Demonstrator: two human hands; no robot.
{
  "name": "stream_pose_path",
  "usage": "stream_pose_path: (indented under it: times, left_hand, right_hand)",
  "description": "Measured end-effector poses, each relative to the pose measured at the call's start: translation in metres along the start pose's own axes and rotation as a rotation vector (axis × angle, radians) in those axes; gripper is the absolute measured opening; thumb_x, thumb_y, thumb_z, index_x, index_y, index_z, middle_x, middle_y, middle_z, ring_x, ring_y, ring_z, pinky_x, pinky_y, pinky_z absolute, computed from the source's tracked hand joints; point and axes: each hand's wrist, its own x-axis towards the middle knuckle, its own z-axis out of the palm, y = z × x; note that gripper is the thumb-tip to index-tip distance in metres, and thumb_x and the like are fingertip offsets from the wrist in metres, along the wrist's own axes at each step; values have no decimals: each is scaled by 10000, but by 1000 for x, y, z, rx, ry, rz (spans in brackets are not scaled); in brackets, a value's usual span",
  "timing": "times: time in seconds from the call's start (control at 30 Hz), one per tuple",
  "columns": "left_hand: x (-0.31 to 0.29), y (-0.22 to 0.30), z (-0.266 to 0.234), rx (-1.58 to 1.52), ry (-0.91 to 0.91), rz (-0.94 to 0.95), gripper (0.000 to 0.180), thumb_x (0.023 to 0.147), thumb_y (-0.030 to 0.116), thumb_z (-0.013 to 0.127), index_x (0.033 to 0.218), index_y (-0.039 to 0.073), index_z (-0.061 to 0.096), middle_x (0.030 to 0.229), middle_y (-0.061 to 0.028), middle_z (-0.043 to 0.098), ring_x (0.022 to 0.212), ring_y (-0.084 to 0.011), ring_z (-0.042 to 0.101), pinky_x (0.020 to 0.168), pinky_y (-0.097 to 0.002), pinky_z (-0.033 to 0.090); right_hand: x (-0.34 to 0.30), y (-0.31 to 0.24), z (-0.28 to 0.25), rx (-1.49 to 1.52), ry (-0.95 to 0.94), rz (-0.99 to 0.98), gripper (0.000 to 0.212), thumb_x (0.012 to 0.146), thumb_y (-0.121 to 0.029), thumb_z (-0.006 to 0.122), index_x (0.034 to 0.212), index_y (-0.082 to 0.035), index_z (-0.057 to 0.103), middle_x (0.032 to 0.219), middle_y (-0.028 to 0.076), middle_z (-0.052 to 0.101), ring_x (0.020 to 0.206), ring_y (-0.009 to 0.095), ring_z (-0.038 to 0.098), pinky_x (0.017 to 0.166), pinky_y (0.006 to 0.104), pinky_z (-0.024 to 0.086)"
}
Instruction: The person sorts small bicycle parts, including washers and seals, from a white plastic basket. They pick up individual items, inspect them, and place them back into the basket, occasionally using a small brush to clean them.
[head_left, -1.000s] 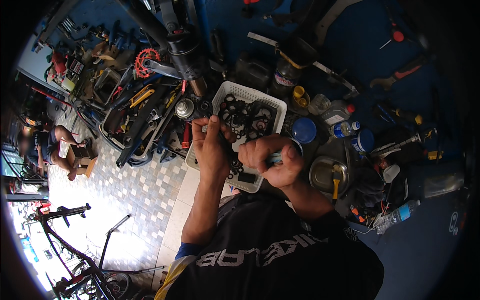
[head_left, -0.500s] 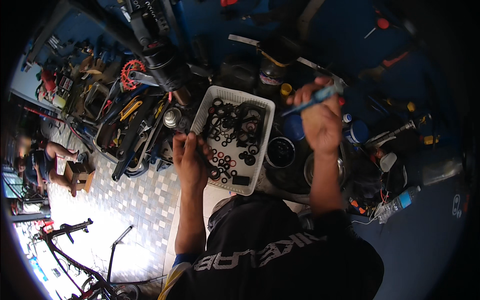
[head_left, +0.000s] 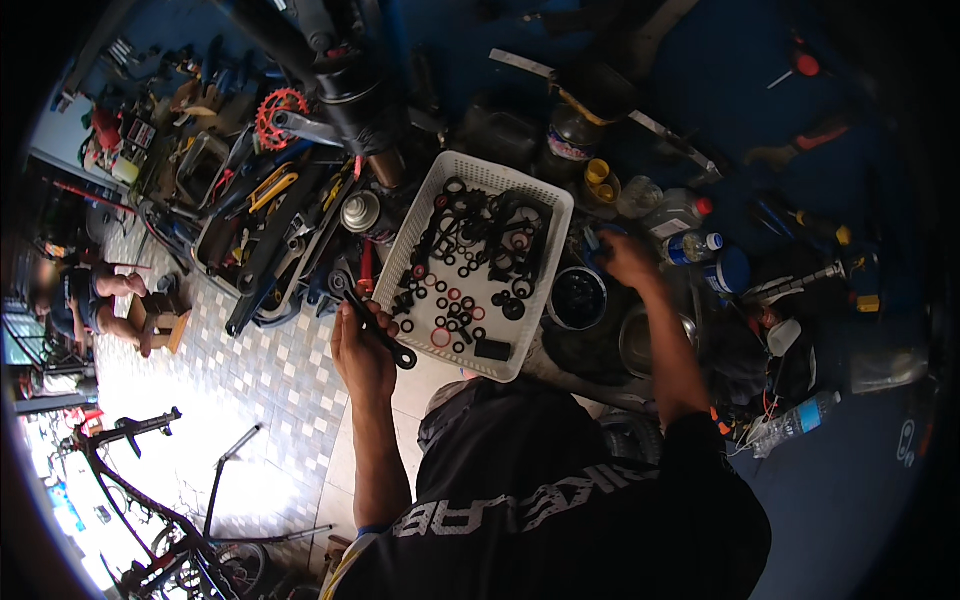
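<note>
Since the left hand (head_left: 362,350) grips the link (head_left: 379,331) round its middle, with both ringed ends free just left of the tray (head_left: 531,320), that hold seems a good one: it should leave either end easy to reach and turn. Right hand (head_left: 632,262) is beyond the tray's right side, fingers curled near the jar (head_left: 578,298); something pale blue (head_left: 591,239) shows at its fingertips, but blur means I cannot tell whether it is gripped. Best, I judge, to lift the right wrist clear of the jar's uncovered, dark-filled mouth, and to work with the link outside the tray, so that its lower end does not knock the loose rings (head_left: 460,318).
</note>
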Motion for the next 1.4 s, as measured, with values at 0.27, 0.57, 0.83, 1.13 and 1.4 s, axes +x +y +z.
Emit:
stream_pose_path:
  times: [0.27,0.57,0.83,1.13,1.4]
  left_hand:
    - [-4,0,-12,-27,76,76,229,1083,224,480,1224,65,564,989,-63,623,857,-168,575,748,-340,482]
    - [2,0,-6,-110,29,66,188,1074,222,475,1194,97,547,1005,-64,631,892,-189,587,795,-380,496]
    - [-5,3,-7,-154,-25,78,165,1076,194,472,1176,80,537,997,-81,620,889,-201,583,782,-378,493]
    - [-5,2,0,-153,-31,37,143,1071,199,498,1145,80,524,993,-88,624,877,-207,595,763,-374,506]
    - [-1,1,-2,-106,-91,39,159,1073,205,475,1154,85,541,1007,-60,623,913,-182,590,794,-373,484]
  right_hand:
    - [-29,-115,-35,100,254,-230,251,895,-190,720,1131,-107,693,1053,116,717,961,299,711,830,402,561]
    - [-21,-200,91,-44,-187,-512,167,912,-99,625,1051,-32,691,1006,165,710,973,346,693,857,458,535]
    - [6,-189,125,-35,-163,-501,126,861,-69,638,950,16,668,919,218,696,911,382,704,797,475,551]
    - [13,-195,137,-85,-222,-458,163,850,-104,663,960,17,666,939,203,685,935,378,692,809,466,548]
    - [7,-194,126,48,-205,-504,207,885,-43,623,1078,-7,558,961,186,677,684,286,714,634,404,552]
